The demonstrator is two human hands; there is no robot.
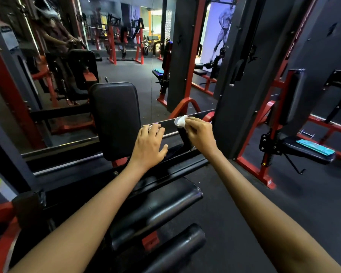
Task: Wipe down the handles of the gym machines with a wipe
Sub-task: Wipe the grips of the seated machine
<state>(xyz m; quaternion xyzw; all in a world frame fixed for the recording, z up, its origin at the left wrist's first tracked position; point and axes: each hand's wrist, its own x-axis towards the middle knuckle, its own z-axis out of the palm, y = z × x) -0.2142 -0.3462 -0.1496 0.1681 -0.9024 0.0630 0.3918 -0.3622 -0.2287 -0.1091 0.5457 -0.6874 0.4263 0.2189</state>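
A small white wipe (181,120) is pinched between the fingertips of the right hand (200,134) and is pressed against the top end of a short black upright handle (184,137). The fingers of this hand are curled round the wipe, and the lower part of the handle is seen below and beside the palm, rising from the black frame bar (177,154) of the machine.

The left hand (149,144) is held just beside it, palm down, with the fingers loosely spread and relaxed; nothing is gripped by it. Whether its fingertips are touching the frame cannot be told.

A black padded backrest (115,119) is seen directly left of the left hand, standing upright. Two black padded rollers (156,211) are seen lower down, between the forearms. A mirror (126,71) is mounted behind the machine, and red-and-black gym equipment is reflected in it. To the right, a bench pad (303,152) is seen with a teal cloth (315,147) laid on it, well apart from both hands, above dark rubber flooring (234,194).
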